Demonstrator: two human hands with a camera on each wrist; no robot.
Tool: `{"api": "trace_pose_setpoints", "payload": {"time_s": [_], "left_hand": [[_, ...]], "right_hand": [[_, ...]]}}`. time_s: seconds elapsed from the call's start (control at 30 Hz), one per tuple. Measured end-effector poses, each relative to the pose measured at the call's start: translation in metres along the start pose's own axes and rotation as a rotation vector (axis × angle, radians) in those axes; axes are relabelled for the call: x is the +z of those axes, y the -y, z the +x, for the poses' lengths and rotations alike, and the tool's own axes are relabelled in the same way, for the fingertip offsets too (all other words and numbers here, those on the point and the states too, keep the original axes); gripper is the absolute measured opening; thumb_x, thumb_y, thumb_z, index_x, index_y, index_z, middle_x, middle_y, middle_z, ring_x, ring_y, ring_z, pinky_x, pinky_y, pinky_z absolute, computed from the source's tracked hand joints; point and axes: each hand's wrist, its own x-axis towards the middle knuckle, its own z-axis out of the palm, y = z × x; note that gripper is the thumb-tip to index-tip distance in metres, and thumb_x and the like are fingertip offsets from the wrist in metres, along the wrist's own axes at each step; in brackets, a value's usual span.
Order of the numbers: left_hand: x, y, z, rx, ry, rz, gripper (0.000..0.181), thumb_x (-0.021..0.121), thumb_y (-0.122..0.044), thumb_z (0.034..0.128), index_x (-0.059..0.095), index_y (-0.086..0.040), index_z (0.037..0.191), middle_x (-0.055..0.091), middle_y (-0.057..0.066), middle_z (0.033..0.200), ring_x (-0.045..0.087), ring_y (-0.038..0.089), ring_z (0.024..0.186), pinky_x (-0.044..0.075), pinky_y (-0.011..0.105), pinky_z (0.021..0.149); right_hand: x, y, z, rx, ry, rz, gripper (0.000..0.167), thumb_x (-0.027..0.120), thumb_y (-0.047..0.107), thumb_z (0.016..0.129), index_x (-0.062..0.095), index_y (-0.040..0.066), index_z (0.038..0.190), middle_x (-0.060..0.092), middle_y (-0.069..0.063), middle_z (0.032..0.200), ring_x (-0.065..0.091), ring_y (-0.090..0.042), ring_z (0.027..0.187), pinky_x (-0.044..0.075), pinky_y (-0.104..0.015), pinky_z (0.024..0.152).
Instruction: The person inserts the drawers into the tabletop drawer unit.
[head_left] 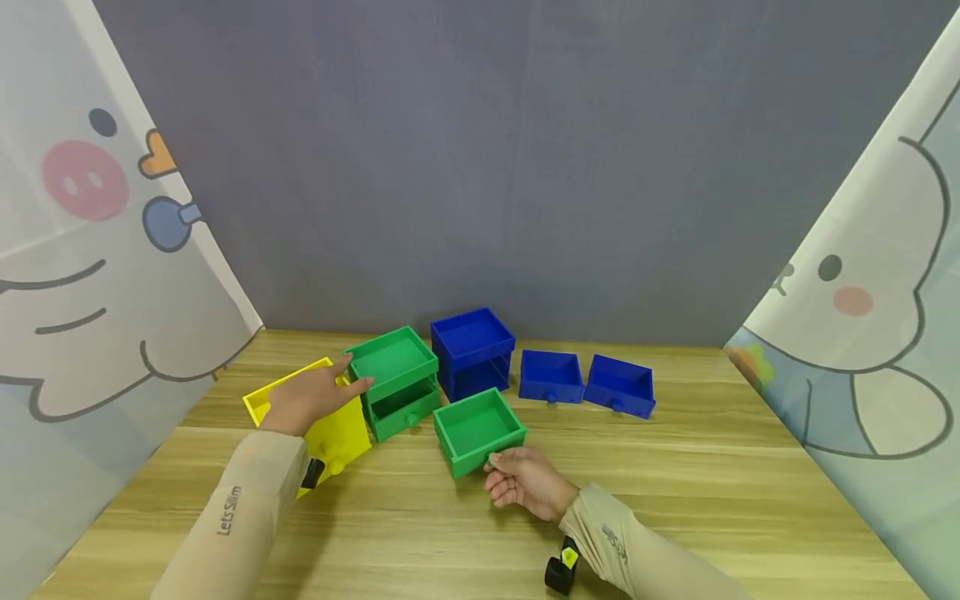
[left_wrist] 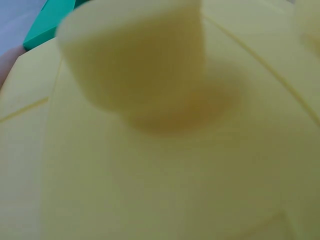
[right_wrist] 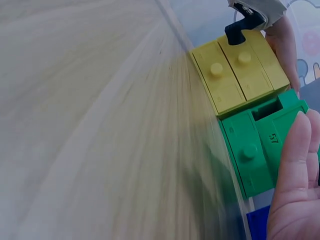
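My right hand (head_left: pixel 532 483) pinches the front knob of a green drawer (head_left: pixel 478 423), which is out of its cabinet and tilted in front of it. The green cabinet (head_left: pixel 393 360) has a bare upper slot, and a lower drawer (head_left: pixel 407 417) sits in it. My left hand (head_left: pixel 311 398) reaches over the yellow cabinet (head_left: pixel 341 433), its extended fingers touching the green cabinet's left side. In the right wrist view, the green drawer's underside (right_wrist: pixel 275 137) appears beside my right fingers (right_wrist: pixel 295 155). The left wrist view has a blurred yellow knob (left_wrist: pixel 135 60) close up.
A blue cabinet (head_left: pixel 472 335) with bare slots stands behind the green drawer. Two blue drawers (head_left: pixel 551 387) (head_left: pixel 621 398) lie to its right on the wooden table (head_left: pixel 712 475). A grey panel (head_left: pixel 480 167) rises at the back, with cartoon-printed sheets (head_left: pixel 75 275) on both sides.
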Motion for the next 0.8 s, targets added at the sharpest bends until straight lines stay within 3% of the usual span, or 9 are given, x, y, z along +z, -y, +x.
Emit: {"api": "trace_pose_setpoints", "payload": {"time_s": [0.2,0.3,0.37,0.57,0.67,0.73,0.8], "left_hand": [[0.0,0.0,0.0,-0.013,0.007,-0.007,0.094,0.034,-0.078,0.0854,0.025,-0.013,0.152,0.062,0.022,0.115,0.046,0.022,0.06,0.03,0.032,0.051],[-0.001,-0.001,0.0,-0.023,0.022,-0.006,0.093,0.034,-0.077,0.0855,0.023,-0.014,0.153,0.063,0.02,0.107,0.042,0.021,0.058,0.03,0.033,0.054],[0.0,-0.002,-0.001,-0.024,0.032,-0.01,0.093,0.034,-0.077,0.0856,0.023,-0.014,0.153,0.062,0.022,0.112,0.043,0.022,0.059,0.03,0.035,0.055],[0.002,-0.003,-0.002,-0.02,0.037,0.002,0.094,0.033,-0.078,0.0856,0.023,-0.013,0.153,0.047,0.029,0.136,0.051,0.024,0.066,0.033,0.035,0.054],[0.002,-0.002,-0.002,-0.016,0.025,0.006,0.094,0.033,-0.078,0.0854,0.025,-0.013,0.153,0.055,0.028,0.126,0.045,0.021,0.059,0.031,0.033,0.052],[0.0,-0.003,-0.002,-0.016,0.02,0.014,0.094,0.033,-0.078,0.0855,0.026,-0.013,0.152,0.064,0.023,0.105,0.039,0.019,0.054,0.028,0.032,0.052],[-0.002,-0.003,-0.001,-0.016,0.019,0.03,0.093,0.033,-0.078,0.0855,0.026,-0.013,0.152,0.063,0.014,0.085,0.033,0.017,0.051,0.027,0.031,0.05]], "right_hand": [[0.01,-0.001,0.011,0.016,0.011,-0.002,0.017,0.042,0.008,0.101,0.053,-0.004,0.096,0.063,0.002,0.07,0.059,-0.002,0.057,0.051,-0.018,0.058],[0.013,-0.002,0.016,0.016,0.019,-0.001,0.018,0.042,0.008,0.101,0.053,-0.005,0.097,0.063,0.002,0.07,0.059,-0.002,0.057,0.05,-0.018,0.057],[0.016,-0.004,0.018,0.013,0.023,0.001,0.018,0.042,0.007,0.101,0.053,-0.005,0.097,0.063,0.002,0.069,0.059,-0.002,0.057,0.05,-0.018,0.057],[0.023,-0.006,0.027,0.003,0.055,-0.003,0.018,0.043,0.009,0.101,0.053,-0.006,0.098,0.064,0.003,0.07,0.06,-0.002,0.058,0.051,-0.018,0.058],[0.027,-0.005,0.032,-0.001,0.063,-0.008,0.019,0.042,0.01,0.101,0.052,-0.006,0.099,0.063,0.004,0.07,0.06,-0.002,0.058,0.051,-0.018,0.058],[0.03,-0.004,0.036,-0.008,0.06,-0.006,0.019,0.042,0.009,0.101,0.052,-0.006,0.098,0.063,0.003,0.069,0.06,-0.002,0.058,0.051,-0.018,0.058],[0.033,-0.004,0.039,-0.014,0.056,-0.001,0.018,0.042,0.008,0.101,0.052,-0.006,0.097,0.063,0.003,0.069,0.059,-0.002,0.057,0.051,-0.018,0.057]]}}
